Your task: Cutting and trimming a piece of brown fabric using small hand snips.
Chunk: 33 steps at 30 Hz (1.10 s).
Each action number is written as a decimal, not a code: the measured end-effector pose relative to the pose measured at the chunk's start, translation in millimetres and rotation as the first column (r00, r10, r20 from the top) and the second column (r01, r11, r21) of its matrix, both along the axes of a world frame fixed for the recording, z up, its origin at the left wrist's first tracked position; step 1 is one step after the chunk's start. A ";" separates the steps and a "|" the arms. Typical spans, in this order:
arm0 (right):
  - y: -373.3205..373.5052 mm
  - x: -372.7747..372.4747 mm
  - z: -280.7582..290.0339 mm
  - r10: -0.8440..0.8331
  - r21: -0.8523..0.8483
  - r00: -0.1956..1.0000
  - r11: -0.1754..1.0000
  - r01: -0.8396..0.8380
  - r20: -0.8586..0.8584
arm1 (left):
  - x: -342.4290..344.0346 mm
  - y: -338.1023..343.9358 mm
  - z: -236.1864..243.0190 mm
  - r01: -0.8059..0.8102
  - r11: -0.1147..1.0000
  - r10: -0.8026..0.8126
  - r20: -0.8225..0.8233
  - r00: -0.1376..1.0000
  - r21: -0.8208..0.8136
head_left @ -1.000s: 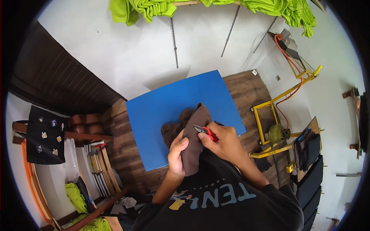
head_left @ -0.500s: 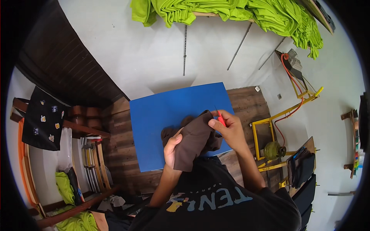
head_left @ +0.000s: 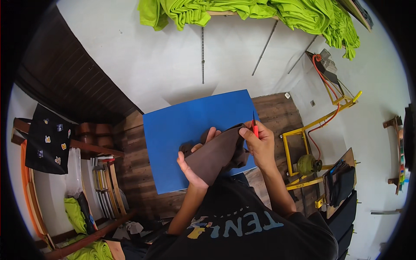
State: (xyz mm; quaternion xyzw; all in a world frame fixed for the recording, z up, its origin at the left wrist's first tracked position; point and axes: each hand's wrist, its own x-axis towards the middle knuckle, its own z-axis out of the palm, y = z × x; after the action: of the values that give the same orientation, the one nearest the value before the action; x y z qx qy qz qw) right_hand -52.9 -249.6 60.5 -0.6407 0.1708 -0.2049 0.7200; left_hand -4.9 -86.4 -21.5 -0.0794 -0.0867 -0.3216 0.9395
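Observation:
My left hand [head_left: 193, 171] has its thumb and fingers stretched apart behind and beside the brown cloth [head_left: 215, 154], which lies against its palm. My right hand [head_left: 263, 145] pinches the cloth's upper right edge between thumb and finger while also holding red-handled snips [head_left: 255, 128], their dark blade pointing up. More brown fabric is bunched beneath, over the blue table top [head_left: 169, 126], and is partly hidden by my hands.
Green garments [head_left: 299, 15] lie piled on a high shelf. A yellow metal stand [head_left: 286, 151] with a gas cylinder [head_left: 307, 165] stands right, near stacked dark panels [head_left: 341, 186]. At left are a black tote bag [head_left: 47, 143] and a wooden rack [head_left: 117, 186].
My right hand has moved up and right to the cloth's corner, and the snips have turned from pointing left to pointing up. My left fingers have spread, loosening their grip on the cloth.

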 end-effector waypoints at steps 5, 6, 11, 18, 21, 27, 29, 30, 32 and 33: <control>-1.9 -5.3 -3.5 -0.020 0.093 0.999 0.995 0.024 -0.039 | -12.5 13.6 -15.1 0.089 0.985 -0.106 0.112 0.988 0.146; 0.1 -4.4 -5.4 -0.025 0.087 0.999 0.996 0.028 -0.031 | -14.2 17.4 -19.0 0.078 0.974 -0.111 0.149 0.983 0.211; 6.8 -4.2 -8.2 -0.031 0.093 0.999 0.995 0.033 -0.018 | -14.4 31.8 -27.6 0.367 0.930 -0.363 -0.115 0.925 0.018; -7.1 7.5 -7.6 -0.095 -0.063 0.994 0.994 0.092 -0.053 | -8.6 42.8 -11.0 0.338 0.940 -0.341 -0.162 0.926 -0.046; 1.7 7.3 -10.4 -0.112 -0.166 0.993 0.980 0.105 -0.030 | -6.9 43.1 -4.5 0.328 0.931 -0.345 -0.092 0.934 -0.161; 28.9 -2.5 -0.5 0.039 -0.404 0.997 0.913 -0.060 -0.060 | -6.2 51.2 13.9 0.206 0.978 -0.206 -0.087 0.975 -0.019; 35.2 -4.1 2.6 0.106 -0.512 0.993 0.851 -0.122 -0.060 | -5.5 51.2 17.6 0.205 0.977 -0.208 -0.053 0.977 -0.055; 37.2 -2.7 2.7 0.086 -0.514 0.995 0.852 -0.100 -0.051 | -5.7 51.3 18.8 0.198 0.979 -0.201 -0.044 0.979 -0.052; 37.9 -1.9 2.4 0.067 -0.526 0.996 0.846 -0.088 -0.059 | -6.0 51.4 19.9 0.195 0.979 -0.197 -0.045 0.979 -0.051; 37.5 -1.6 1.8 0.055 -0.533 0.997 0.842 -0.080 -0.061 | -6.0 51.4 20.2 0.195 0.980 -0.197 -0.045 0.979 -0.051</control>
State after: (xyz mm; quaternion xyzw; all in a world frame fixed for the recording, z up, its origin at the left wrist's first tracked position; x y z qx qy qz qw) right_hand -54.5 -212.1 62.3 -0.8258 0.0999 -0.2050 0.5158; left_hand -10.9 -34.9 -1.3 -0.1171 -0.0626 -0.4085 0.9031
